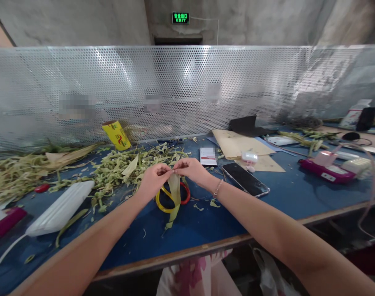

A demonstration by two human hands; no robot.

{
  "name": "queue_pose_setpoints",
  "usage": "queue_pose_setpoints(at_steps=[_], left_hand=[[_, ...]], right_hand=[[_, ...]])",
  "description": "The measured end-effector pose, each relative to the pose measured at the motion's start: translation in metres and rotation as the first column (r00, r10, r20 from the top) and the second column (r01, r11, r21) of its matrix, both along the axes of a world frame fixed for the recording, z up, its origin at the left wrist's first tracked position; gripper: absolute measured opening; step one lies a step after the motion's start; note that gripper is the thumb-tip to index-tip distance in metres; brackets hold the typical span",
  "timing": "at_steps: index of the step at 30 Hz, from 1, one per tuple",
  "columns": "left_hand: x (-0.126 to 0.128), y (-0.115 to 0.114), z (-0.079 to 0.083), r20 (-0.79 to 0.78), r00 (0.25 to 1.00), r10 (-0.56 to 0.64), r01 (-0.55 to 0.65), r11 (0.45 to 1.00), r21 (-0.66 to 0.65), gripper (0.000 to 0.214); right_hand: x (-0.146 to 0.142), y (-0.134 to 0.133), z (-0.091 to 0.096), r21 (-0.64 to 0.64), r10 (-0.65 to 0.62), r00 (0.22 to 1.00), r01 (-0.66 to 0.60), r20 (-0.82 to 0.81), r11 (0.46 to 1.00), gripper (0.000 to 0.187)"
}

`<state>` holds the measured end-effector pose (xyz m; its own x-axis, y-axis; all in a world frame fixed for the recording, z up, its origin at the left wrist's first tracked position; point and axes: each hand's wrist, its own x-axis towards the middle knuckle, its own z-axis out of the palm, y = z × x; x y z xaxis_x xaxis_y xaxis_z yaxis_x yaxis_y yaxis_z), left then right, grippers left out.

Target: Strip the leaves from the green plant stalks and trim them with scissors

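The grip of both left hand [156,177] and right hand [192,170] pinches the top of a strip [174,189], which hangs before the scissors [158,203] on the worktop [135,244]. Uneven pulling could tear it; its loose tail might snag the handles.

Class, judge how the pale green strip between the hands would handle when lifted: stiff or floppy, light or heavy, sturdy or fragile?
The strip is probably floppy, since it hangs down and bends near its lower end. It seems light, held in just a pinch by the left hand and right hand. Looking thin, it may tear if pulled hard.
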<state>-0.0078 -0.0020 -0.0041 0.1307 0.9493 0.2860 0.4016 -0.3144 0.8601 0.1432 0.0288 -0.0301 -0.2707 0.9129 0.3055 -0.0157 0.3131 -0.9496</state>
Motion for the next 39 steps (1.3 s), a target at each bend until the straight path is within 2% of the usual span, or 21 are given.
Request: queue_pose_setpoints(at_steps=[3, 16, 22, 28, 34, 39], left_hand=[[0.0006, 0.0, 0.0005, 0.016, 1.0, 0.003, -0.002, 1.0, -0.027, 0.019], [-0.0055, 0.009, -0.0088, 0.034, 0.999, -0.02, 0.02, 1.0, -0.016, 0.01], [-0.0049, 0.0071, -0.0087, 0.016, 1.0, -0.009, 0.009, 1.0, 0.014, 0.011], [-0.0038, 0.0072, -0.0083, 0.035, 0.999, -0.008, 0.008, 1.0, -0.004, 0.016], [-0.0011, 0.0062, -0.0074, 0.101, 0.994, -0.03, 0.033, 0.999, -0.028, 0.016], [-0.0006, 0.0063, -0.0081, 0.129, 0.991, -0.026, 0.031, 0.999, -0.041, 0.019]], right_hand=[[0.0007, 0.0007, 0.0, 0.021, -0.007, 1.0, 0.006, 0.021, 1.0, 0.015], [0.0003, 0.0002, 0.0004, -0.039, 0.044, 0.998, -0.046, -0.035, 0.998, 0.013], [0.0017, 0.0004, -0.0012, 0.021, 0.025, 0.998, -0.027, 0.058, 0.999, 0.012], [0.0026, -0.0035, 0.0028, -0.006, 0.039, 0.99, -0.039, 0.132, 0.999, 0.017], [0.002, -0.0029, 0.003, -0.082, 0.033, 0.999, -0.031, 0.03, 0.996, 0.01], [0.0014, -0.0023, 0.0018, -0.07, 0.028, 0.999, -0.027, 0.02, 0.997, 0.007]])
